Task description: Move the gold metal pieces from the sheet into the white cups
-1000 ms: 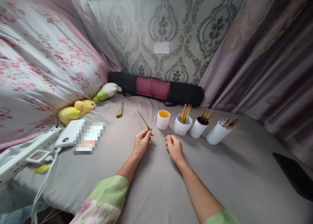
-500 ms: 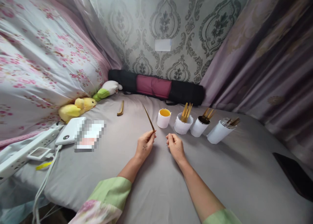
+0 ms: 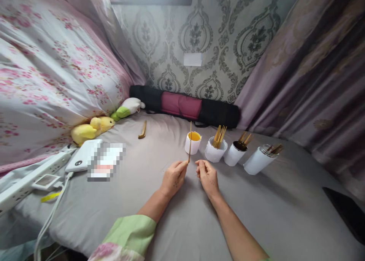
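My left hand (image 3: pixel 173 178) pinches the lower end of a thin golden stick (image 3: pixel 189 142), which stands almost upright in front of the leftmost white cup (image 3: pixel 192 143), the one with a yellow inside. My right hand (image 3: pixel 207 176) rests on the grey sheet (image 3: pixel 176 219) just right of the left hand, its fingers curled in and nothing visible in them. Three more white cups stand in a row to the right: one (image 3: pixel 215 151) with several golden sticks, one (image 3: pixel 234 153) with a dark inside and sticks, and one (image 3: pixel 259 159) tipped over with sticks inside.
A bent golden piece (image 3: pixel 142 130) lies on the sheet at the back left. A black and maroon roll bag (image 3: pixel 185 106) lies along the wall. Plush toys (image 3: pixel 90 128), a white power bank (image 3: pixel 83 155) and a power strip (image 3: pixel 31 174) sit left. A dark flat object (image 3: pixel 345 211) lies right.
My left hand has moved right toward the right hand and turned the golden stick from leaning left to nearly upright. The right hand has barely moved.
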`<state>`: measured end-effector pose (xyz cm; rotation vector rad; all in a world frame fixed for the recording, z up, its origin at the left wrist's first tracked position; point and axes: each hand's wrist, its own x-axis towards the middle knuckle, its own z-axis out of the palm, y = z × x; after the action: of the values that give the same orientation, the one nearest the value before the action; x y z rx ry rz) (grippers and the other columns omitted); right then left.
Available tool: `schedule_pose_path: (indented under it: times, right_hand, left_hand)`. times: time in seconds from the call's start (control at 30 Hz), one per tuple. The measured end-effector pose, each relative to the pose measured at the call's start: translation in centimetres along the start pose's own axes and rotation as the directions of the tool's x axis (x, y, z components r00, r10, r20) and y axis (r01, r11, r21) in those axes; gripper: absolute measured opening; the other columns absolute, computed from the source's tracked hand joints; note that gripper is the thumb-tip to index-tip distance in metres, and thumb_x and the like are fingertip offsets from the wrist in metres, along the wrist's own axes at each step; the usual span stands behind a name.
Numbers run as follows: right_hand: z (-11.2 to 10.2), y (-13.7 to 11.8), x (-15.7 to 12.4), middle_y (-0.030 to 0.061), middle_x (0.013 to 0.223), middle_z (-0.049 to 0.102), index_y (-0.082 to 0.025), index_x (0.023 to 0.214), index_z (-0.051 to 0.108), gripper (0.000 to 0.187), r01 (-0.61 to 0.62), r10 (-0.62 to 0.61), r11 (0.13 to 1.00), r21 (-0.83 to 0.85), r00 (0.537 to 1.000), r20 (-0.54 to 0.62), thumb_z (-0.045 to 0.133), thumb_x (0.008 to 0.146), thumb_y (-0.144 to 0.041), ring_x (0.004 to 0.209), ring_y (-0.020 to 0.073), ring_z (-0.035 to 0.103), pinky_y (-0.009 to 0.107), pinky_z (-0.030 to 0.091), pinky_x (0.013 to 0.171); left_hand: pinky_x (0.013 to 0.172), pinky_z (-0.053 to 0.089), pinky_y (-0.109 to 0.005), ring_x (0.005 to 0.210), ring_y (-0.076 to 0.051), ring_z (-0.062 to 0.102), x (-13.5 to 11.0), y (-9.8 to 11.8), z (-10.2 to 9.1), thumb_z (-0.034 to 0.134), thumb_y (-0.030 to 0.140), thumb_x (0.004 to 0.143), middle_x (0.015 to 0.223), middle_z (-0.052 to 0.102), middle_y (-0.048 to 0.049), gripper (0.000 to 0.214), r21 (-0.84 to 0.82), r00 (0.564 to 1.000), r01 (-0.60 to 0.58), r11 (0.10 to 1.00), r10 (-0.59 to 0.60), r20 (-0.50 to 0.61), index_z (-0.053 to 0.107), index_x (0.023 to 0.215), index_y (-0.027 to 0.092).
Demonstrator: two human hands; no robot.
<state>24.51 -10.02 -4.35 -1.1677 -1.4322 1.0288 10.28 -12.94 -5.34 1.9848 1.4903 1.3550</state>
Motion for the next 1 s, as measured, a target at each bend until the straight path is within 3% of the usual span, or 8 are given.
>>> schedule_pose_path:
  times: [0.23,0.4,0.7,1.0]
  right_hand:
    - [-0.3,-1.0,-0.2,-0.0002,0.064,0.051,-0.016,0.095,0.059,0.039,0.0,0.002,0.996,0.094,1.0,-0.026,0.045,0.082,-0.049,0.05,0.0081,0.044,0.018,0.036,0.042]
    - [-0.4,-1.5,-0.2,0.0004,0.064,0.052,-0.014,0.098,0.059,0.041,-0.016,0.02,0.991,0.131,0.999,-0.031,0.049,0.08,-0.049,0.049,0.0079,0.044,0.019,0.035,0.041]
    - [-0.2,-1.6,0.0,-0.0017,0.058,0.048,-0.013,0.094,0.059,0.039,-0.008,0.013,0.996,0.088,0.998,-0.059,0.051,0.078,-0.048,0.047,0.0075,0.042,0.019,0.035,0.042]
    - [-0.6,-1.2,0.2,-0.0027,0.058,0.048,-0.014,0.088,0.059,0.035,-0.03,0.033,0.996,0.081,0.998,-0.046,0.053,0.078,-0.047,0.045,0.0067,0.041,0.018,0.033,0.041]
  left_hand:
    - [0.078,0.043,-0.027,0.087,-0.016,0.055,-0.2,0.5,0.1,0.033,0.02,0.088,0.095,0.061,-0.009,0.033,0.218,0.979,-0.188,0.958,0.164,0.12,0.055,0.112,0.02]
    - [0.077,0.044,-0.028,0.087,-0.016,0.055,-0.2,0.3,0.0,0.034,0.018,0.088,0.093,0.06,-0.0079,0.032,0.307,0.963,-0.244,0.92,0.192,0.191,0.054,0.113,0.019]
    - [0.075,0.043,-0.028,0.083,-0.016,0.053,-0.1,0.3,-0.1,0.033,0.016,0.087,0.089,0.058,-0.0078,0.031,0.3,0.947,-0.265,0.917,0.187,0.263,0.054,0.111,0.019]
    - [0.073,0.041,-0.025,0.082,-0.015,0.053,-0.3,0.3,0.3,0.031,0.022,0.09,0.087,0.056,-0.0064,0.03,0.174,0.956,-0.149,0.973,0.096,0.279,0.057,0.102,0.019]
